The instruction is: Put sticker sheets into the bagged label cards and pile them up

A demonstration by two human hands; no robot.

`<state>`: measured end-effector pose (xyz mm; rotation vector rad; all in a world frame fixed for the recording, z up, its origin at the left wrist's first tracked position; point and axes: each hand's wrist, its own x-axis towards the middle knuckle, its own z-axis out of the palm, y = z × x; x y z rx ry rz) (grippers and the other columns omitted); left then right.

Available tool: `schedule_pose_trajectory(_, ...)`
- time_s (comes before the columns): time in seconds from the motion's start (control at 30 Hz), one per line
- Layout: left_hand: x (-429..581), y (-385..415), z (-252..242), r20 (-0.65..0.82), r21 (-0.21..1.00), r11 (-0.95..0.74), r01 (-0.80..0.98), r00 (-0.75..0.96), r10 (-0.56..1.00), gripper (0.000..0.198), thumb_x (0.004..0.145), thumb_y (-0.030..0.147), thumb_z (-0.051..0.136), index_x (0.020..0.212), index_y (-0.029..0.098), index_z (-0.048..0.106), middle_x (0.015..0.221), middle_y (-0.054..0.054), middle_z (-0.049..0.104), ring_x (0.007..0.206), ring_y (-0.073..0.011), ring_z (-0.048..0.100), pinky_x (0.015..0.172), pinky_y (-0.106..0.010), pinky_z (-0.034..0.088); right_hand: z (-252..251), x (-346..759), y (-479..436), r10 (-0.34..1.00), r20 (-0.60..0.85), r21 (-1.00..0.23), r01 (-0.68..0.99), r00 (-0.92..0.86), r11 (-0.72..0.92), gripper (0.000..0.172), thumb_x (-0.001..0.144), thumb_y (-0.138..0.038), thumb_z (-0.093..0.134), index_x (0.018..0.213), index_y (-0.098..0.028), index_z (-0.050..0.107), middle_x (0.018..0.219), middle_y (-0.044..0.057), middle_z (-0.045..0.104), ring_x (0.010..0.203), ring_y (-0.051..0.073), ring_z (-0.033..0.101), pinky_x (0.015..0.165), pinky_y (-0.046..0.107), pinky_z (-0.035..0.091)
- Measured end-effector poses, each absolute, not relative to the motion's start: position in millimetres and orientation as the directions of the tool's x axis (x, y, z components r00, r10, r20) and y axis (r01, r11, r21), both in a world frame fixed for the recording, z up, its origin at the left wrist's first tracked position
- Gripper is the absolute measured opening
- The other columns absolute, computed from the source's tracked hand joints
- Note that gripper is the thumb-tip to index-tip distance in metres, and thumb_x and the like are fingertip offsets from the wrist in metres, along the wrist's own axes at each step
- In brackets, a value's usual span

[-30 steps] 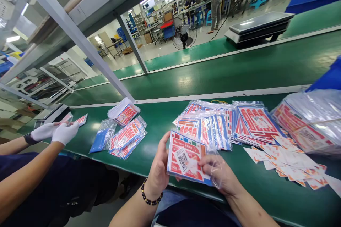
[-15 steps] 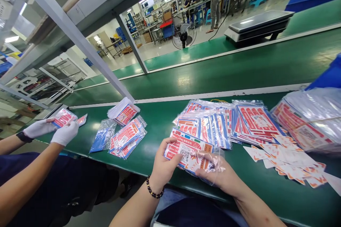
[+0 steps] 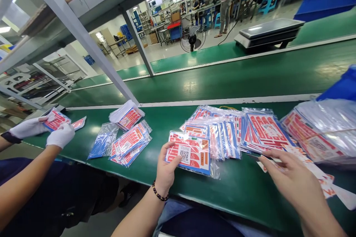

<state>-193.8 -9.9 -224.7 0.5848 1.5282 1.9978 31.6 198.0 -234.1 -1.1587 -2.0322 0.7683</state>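
Note:
My left hand [image 3: 167, 166], with a beaded bracelet at the wrist, grips the left side of a clear plastic packet [image 3: 191, 152] holding a red, white and blue printed card with a QR code. My right hand [image 3: 289, 174] is over the left part of the loose white and orange cards [image 3: 317, 170]; its fingers are bent, and whether they pinch a card is hidden. Behind the held packet lies a spread of bagged cards [image 3: 222, 137]. Beside it is a pile of red printed packets [image 3: 267, 127].
A large plastic-wrapped bundle [image 3: 319, 129] sits at the right. On the left are bagged cards [image 3: 132, 142], blue bags [image 3: 102, 142] and a co-worker's gloved hands [image 3: 61, 135] holding a packet. A scale [image 3: 271, 31] stands beyond the green belt [image 3: 222, 77].
My right hand has let go of the packet and moved right to the loose cards. The packet, still in my left hand, has shifted slightly left and now shows its printed face more fully.

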Motion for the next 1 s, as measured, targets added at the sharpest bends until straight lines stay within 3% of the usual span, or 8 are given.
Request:
schedule_pose_trajectory(0.07, -185.5, -5.4, -227.5, 0.005, 0.941, -0.266, -0.212, -0.774, 0.633, 0.048, 0.075, 0.02, 0.063, 0.116, 0.017, 0.038, 0.113, -0.009, 0.052, 0.097, -0.0145, 0.053, 0.09, -0.031, 0.042, -228.4, 26.3, 188.1, 0.881, 0.355, -0.725, 0.504, -0.312, 0.47, 0.043, 0.072, -0.048, 0.058, 0.1, -0.015, 0.057, 0.109, 0.014, 0.053, 0.105, 0.026, 0.049, 0.094, 0.038, 0.036)
schedule_pose_trajectory(0.17, -168.8, 0.6, -229.2, 0.027, 0.918, -0.332, -0.218, -0.8, 0.6, 0.052, 0.076, 0.02, 0.061, 0.12, 0.018, 0.034, 0.119, -0.01, 0.049, 0.103, -0.0156, 0.052, 0.095, -0.033, 0.039, -217.2, -0.7, 155.4, 0.783, 0.002, -0.989, 0.115, -0.622, 0.094, 0.07, 0.072, -0.055, 0.056, 0.125, -0.016, 0.033, 0.109, 0.015, 0.052, 0.087, 0.021, 0.057, 0.076, 0.035, 0.047)
schedule_pose_trajectory(0.27, -156.9, 0.7, -234.4, 0.079, 0.91, -0.359, -0.206, -0.764, 0.64, 0.066, 0.079, 0.02, 0.057, 0.133, 0.024, 0.019, 0.125, -0.01, 0.044, 0.111, -0.0174, 0.048, 0.099, -0.037, 0.035, -202.8, -26.9, 129.3, 0.712, -0.103, -0.994, 0.041, -0.694, -0.104, 0.07, 0.075, -0.044, 0.06, 0.13, -0.019, 0.027, 0.095, 0.008, 0.054, 0.082, 0.013, 0.056, 0.076, 0.025, 0.046)
schedule_pose_trajectory(0.4, -163.9, -8.2, -243.9, 0.171, 0.961, -0.273, -0.038, -0.694, 0.7, 0.083, 0.081, 0.025, 0.056, 0.139, 0.031, -0.003, 0.134, -0.011, 0.032, 0.122, -0.0201, 0.037, 0.103, -0.042, 0.028, -179.1, -35.0, 127.3, 0.772, 0.241, -0.933, 0.079, -0.588, 0.352, 0.045, 0.083, -0.031, 0.053, 0.125, -0.023, 0.038, 0.086, 0.002, 0.053, 0.081, 0.009, 0.054, 0.082, 0.02, 0.042)
schedule_pose_trajectory(0.53, -184.9, -14.4, -228.0, 0.37, 0.909, -0.132, 0.396, -0.62, 0.692, 0.065, 0.073, 0.027, 0.065, 0.131, 0.022, 0.036, 0.136, -0.01, 0.029, 0.128, -0.0233, 0.024, 0.107, -0.04, 0.018, -162.2, -32.8, 133.4, 0.47, 0.444, -0.638, 0.1, -0.763, 0.763, 0.035, 0.084, -0.019, 0.049, 0.118, -0.025, 0.044, 0.093, 0.001, 0.055, 0.083, 0.008, 0.054, 0.075, 0.016, 0.042)
schedule_pose_trajectory(0.63, -192.8, -11.5, -198.6, 0.436, 0.864, -0.206, 0.459, -0.479, 0.762, 0.038, 0.071, 0.021, 0.066, 0.107, 0.016, 0.055, 0.104, -0.008, 0.054, 0.098, -0.017, 0.049, 0.089, -0.031, 0.039, -159.0, -35.9, 130.2, 0.362, 0.444, -0.573, 0.051, -0.819, 0.818, 0.029, 0.084, -0.018, 0.048, 0.113, -0.024, 0.047, 0.1, 0.002, 0.057, 0.086, 0.009, 0.056, 0.074, 0.016, 0.045)
schedule_pose_trajectory(0.77, -193.2, -5.4, -169.6, 0.46, 0.869, -0.302, 0.392, -0.413, 0.786, 0.004, 0.076, 0.014, 0.059, 0.077, 0.011, 0.059, 0.071, -0.004, 0.056, 0.068, -0.0096, 0.049, 0.064, -0.022, 0.04, -159.6, -38.5, 125.8, 0.391, 0.372, -0.646, 0.068, -0.842, 0.761, 0.021, 0.084, -0.024, 0.052, 0.105, -0.023, 0.052, 0.094, 0.001, 0.06, 0.08, 0.009, 0.058, 0.069, 0.017, 0.047)
schedule_pose_trajectory(1.0, -194.4, -6.6, -168.9, 0.448, 0.886, -0.309, 0.345, -0.47, 0.76, 0.009, 0.075, 0.014, 0.057, 0.07, 0.008, 0.055, 0.066, -0.004, 0.053, 0.063, -0.0085, 0.046, 0.059, -0.021, 0.037, -159.0, -46.8, 125.2, 0.229, 0.445, -0.585, -0.087, -0.866, 0.807, 0.013, 0.082, -0.019, 0.053, 0.096, -0.021, 0.052, 0.089, 0.003, 0.055, 0.081, 0.011, 0.055, 0.069, 0.02, 0.044)
